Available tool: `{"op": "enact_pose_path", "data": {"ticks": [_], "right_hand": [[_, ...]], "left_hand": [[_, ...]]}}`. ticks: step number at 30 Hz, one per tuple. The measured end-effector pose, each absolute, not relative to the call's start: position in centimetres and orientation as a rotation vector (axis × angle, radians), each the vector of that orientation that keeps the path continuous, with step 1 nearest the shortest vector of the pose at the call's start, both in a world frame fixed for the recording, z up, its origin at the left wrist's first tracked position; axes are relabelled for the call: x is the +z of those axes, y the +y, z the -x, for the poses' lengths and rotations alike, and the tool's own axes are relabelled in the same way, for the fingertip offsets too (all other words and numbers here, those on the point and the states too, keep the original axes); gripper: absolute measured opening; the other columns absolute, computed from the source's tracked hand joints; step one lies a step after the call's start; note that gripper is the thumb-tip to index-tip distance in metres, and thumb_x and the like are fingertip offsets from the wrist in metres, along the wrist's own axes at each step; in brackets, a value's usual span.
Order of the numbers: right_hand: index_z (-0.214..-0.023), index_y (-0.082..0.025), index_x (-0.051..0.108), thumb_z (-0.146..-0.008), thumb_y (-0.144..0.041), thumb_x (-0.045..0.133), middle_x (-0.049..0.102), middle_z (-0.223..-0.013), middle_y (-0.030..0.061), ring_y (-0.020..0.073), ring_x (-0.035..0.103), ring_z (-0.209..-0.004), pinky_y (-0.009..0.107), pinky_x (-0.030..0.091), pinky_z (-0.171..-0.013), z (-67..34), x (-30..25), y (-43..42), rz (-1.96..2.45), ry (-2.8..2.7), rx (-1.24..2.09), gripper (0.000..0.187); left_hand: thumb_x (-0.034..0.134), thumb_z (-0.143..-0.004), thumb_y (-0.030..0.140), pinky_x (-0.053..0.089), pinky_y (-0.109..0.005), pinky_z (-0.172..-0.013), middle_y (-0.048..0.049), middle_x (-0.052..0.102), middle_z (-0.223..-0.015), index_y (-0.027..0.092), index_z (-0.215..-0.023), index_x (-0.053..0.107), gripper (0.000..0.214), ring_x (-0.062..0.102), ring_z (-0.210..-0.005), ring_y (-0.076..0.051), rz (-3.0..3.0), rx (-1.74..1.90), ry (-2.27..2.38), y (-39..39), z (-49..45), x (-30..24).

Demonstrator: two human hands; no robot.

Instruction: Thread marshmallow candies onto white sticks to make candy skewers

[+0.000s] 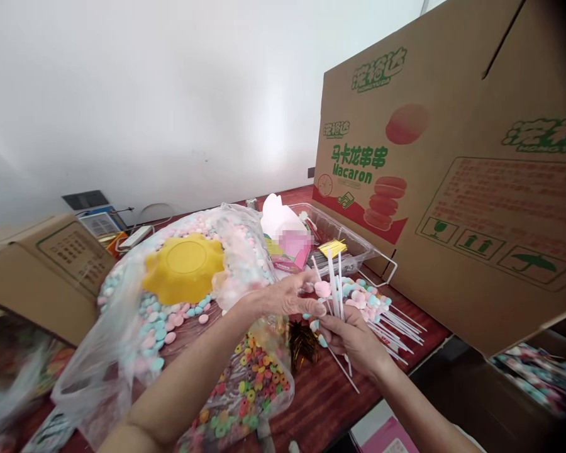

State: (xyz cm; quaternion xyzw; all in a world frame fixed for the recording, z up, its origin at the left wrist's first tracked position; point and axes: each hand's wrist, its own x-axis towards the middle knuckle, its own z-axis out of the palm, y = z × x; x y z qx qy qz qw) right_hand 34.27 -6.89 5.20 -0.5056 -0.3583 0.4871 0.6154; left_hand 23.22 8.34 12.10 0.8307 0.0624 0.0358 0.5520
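Observation:
My right hand (353, 335) is closed around several thin white sticks (334, 283), which stand roughly upright with their lower ends poking out below the fist. At their left, my left hand (292, 297) has its thumb and fingers closed about a pink round candy (322, 289), which appears to sit on one of the sticks. Behind the right hand lies a pile of skewered candies (368, 299) in pink, white and blue, their white sticks (400, 330) pointing right. A bunch of gold twist ties (304, 345) rests below my left hand.
A large clear bag of pastel candies (158, 333) with a yellow scalloped bowl (183, 267) fills the left. Nearer is a bag of coloured rings (255, 384). A clear plastic tray (358, 251) stands behind the hands, a big cardboard box (434, 189) at right, another carton (51, 270) at left.

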Motion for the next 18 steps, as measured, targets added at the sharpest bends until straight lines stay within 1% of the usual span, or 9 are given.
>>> {"op": "enact_pose_path", "data": {"ticks": [3,4,6,7,9,12,14,16,18], "right_hand": [[-0.057,-0.02,0.047,-0.071,-0.054,0.067,0.044,-0.048,-0.0055,0.0033,0.024,-0.037,0.02,0.015,-0.037,-33.1,5.5,-6.4,1.204,-0.955,1.199,0.042],[-0.055,-0.019,0.047,-0.071,-0.048,0.067,0.045,-0.047,-0.005,0.0035,0.025,-0.036,0.02,0.015,-0.037,-32.7,5.5,-6.2,1.219,-0.994,1.224,0.038],[-0.051,-0.019,0.05,-0.067,-0.034,0.069,0.047,-0.044,-0.0042,0.004,0.028,-0.035,0.02,0.015,-0.036,-32.2,5.6,-5.8,1.251,-1.069,1.277,0.03],[-0.049,-0.018,0.051,-0.066,-0.028,0.068,0.047,-0.042,-0.004,0.0044,0.029,-0.034,0.02,0.015,-0.035,-32.0,5.6,-5.6,1.27,-1.105,1.304,0.026],[-0.051,-0.019,0.053,-0.064,-0.023,0.066,0.048,-0.041,-0.0041,0.0052,0.028,-0.032,0.02,0.014,-0.033,-31.5,5.6,-5.3,1.3,-1.155,1.358,0.019],[-0.058,-0.02,0.057,-0.069,-0.025,0.06,0.051,-0.045,-0.0041,0.0064,0.027,-0.033,0.02,0.016,-0.033,-30.7,6.2,-5.4,1.303,-1.211,1.393,0.012],[-0.061,-0.021,0.06,-0.073,-0.024,0.059,0.055,-0.05,-0.0033,0.008,0.034,-0.038,0.021,0.024,-0.036,-30.4,7.1,-5.6,1.275,-1.262,1.364,0.012],[-0.065,-0.023,0.067,-0.075,-0.023,0.064,0.061,-0.059,-0.0022,0.0113,0.049,-0.049,0.022,0.037,-0.045,-31.0,8.5,-5.6,1.267,-1.4,1.244,0.01],[-0.07,-0.025,0.073,-0.074,-0.024,0.071,0.068,-0.069,-0.0017,0.0156,0.061,-0.065,0.025,0.047,-0.059,-33.0,10.2,-5.0,1.331,-1.6,0.989,0.005]], "left_hand": [[0.079,-0.065,0.064,0.054,-0.03,-0.072,-0.0034,0.067,-0.083,0.015,-0.116,0.064,0.072,0.063,-0.073,-0.016,-1.708,-0.002,0.141,5.8,-22.2,10.7],[0.08,-0.064,0.063,0.053,-0.029,-0.066,-0.0023,0.067,-0.078,0.015,-0.114,0.065,0.072,0.062,-0.065,-0.015,-1.639,-0.012,0.185,5.1,-22.0,10.2],[0.081,-0.062,0.063,0.05,-0.026,-0.054,-0.0009,0.065,-0.071,0.017,-0.119,0.063,0.075,0.058,-0.053,-0.012,-1.51,0.022,0.281,3.8,-21.5,9.0],[0.08,-0.061,0.065,0.048,-0.024,-0.05,-0.0009,0.065,-0.07,0.018,-0.122,0.062,0.079,0.057,-0.051,-0.012,-1.449,0.059,0.314,3.2,-21.2,8.4],[0.076,-0.062,0.072,0.044,-0.022,-0.044,-0.0024,0.066,-0.07,0.019,-0.128,0.06,0.086,0.057,-0.048,-0.012,-1.339,0.15,0.343,2.4,-20.7,7.5],[0.061,-0.07,0.079,0.043,-0.023,-0.04,-0.0093,0.071,-0.084,0.018,-0.13,0.059,0.085,0.063,-0.055,-0.017,-1.248,0.25,0.374,1.8,-19.9,6.6],[0.053,-0.079,0.076,0.05,-0.027,-0.046,-0.0128,0.072,-0.103,0.021,-0.128,0.061,0.074,0.07,-0.076,-0.024,-1.221,0.366,0.405,1.8,-19.2,6.3],[0.051,-0.085,0.069,0.06,-0.034,-0.067,-0.0118,0.069,-0.121,0.023,-0.124,0.064,0.061,0.068,-0.106,-0.028,-1.191,0.524,0.43,2.1,-18.1,6.2],[0.053,-0.086,0.065,0.057,-0.041,-0.093,-0.009,0.064,-0.134,0.025,-0.121,0.066,0.054,0.058,-0.125,-0.029,-1.144,0.651,0.471,2.6,-16.4,6.1]]}}
